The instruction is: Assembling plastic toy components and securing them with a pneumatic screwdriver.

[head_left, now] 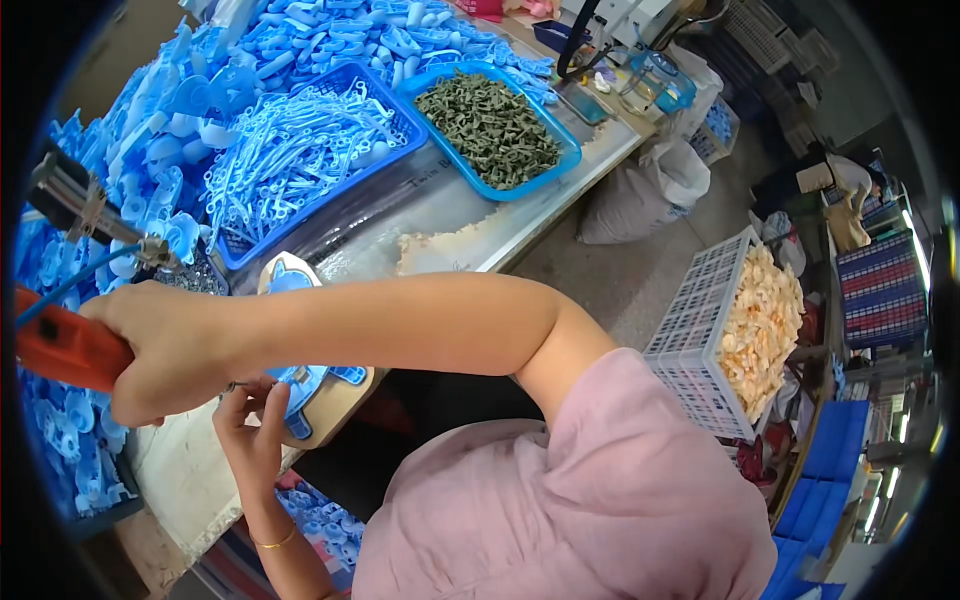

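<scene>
My right hand (170,350) reaches across to the far left, its fingers wrapped round an orange-red handheld tool (70,345). Below it, my left hand (255,425) has its thumb and fingers pinched together. A small dark thing shows at those fingertips, too small to name. Just beside them, a blue plastic part (300,390) lies on a tan board (335,410) at the table's edge. My right forearm hides the middle of that board. Another piece of blue plastic (290,277) shows on the far side of the arm.
Behind my hands is a blue basket (415,135) of thin light-blue pieces, beside a blue tray (572,155) of dark green small parts. Blue plastic parts (330,35) are heaped at the back and left. A metal fixture (90,205) stands at left. A grey crate (690,335) holds pale pieces.
</scene>
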The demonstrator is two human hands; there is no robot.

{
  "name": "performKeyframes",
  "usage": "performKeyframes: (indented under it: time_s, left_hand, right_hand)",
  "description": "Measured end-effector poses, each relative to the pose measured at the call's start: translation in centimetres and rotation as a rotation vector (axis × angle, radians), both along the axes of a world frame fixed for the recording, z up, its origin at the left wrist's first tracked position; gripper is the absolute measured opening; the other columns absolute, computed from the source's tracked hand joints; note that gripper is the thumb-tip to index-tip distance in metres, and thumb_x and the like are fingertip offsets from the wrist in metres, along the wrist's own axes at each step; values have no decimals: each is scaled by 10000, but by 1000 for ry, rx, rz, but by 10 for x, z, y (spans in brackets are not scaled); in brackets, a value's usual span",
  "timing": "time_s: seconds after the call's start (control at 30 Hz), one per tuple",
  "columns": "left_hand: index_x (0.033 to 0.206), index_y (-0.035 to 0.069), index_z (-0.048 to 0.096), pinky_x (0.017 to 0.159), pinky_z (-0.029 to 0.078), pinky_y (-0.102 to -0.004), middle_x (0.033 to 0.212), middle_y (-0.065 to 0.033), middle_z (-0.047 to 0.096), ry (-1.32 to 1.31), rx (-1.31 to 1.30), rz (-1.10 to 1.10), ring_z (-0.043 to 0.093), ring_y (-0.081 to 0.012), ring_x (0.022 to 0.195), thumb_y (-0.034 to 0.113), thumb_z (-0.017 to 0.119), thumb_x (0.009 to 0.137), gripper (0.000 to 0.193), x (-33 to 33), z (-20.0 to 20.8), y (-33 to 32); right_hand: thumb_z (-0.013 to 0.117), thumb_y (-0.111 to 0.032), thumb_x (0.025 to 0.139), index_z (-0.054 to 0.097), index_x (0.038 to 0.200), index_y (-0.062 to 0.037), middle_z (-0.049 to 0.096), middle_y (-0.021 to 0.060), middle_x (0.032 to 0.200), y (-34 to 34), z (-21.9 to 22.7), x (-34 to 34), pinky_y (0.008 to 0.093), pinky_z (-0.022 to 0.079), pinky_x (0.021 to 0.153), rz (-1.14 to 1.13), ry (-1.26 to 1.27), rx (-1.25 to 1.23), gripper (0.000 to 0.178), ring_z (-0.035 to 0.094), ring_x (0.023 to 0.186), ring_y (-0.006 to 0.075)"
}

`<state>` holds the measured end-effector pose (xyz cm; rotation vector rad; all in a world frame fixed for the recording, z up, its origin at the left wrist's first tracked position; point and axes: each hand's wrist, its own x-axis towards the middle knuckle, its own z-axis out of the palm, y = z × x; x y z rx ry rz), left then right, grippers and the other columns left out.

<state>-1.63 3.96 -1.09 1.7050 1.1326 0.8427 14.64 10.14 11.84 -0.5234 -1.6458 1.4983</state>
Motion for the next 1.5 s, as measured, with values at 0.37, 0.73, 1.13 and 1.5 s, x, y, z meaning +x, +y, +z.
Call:
performKeyframes:
  time_s: [0.37, 0.73, 1.13, 1.5]
  left_hand:
    - [900, 52, 680, 718, 515, -389, 825, -98, 679, 141, 321, 3, 654, -297, 811, 153, 763, 830, 148, 14, 10, -11]
    - [868, 127, 668, 643, 505, -379, 764, -10, 678, 212, 447, 54, 661, -243, 757, 201, 740, 841, 106, 6, 10, -14]
    - [886, 99, 658, 746, 480, -416, 810, -61, 655, 202, 419, -42, 632, -280, 840, 185, 708, 856, 104, 3, 7, -13]
    - [924, 103, 647, 824, 455, -418, 836, -59, 646, 321, 557, -80, 611, -279, 910, 182, 744, 841, 150, 0, 8, -13]
  right_hand:
    - [771, -242, 894, 669, 1015, -53, 619, -14, 675, -26, -13, -3, 209, 380, 449, -257, 84, 49, 247, 555, 520, 40]
    - [637, -168, 942, 573, 1123, 35, 550, 22, 593, -27, -23, -9, 280, 470, 550, -214, 9, 29, 280, 519, 495, 105]
    - [599, -154, 930, 529, 1112, 26, 522, 18, 595, -26, -31, -7, 280, 434, 527, -173, 41, -20, 266, 486, 492, 101]
    - [592, -126, 938, 526, 1095, 25, 530, 23, 594, -29, -30, -8, 273, 431, 516, -121, -46, -8, 228, 479, 484, 94]
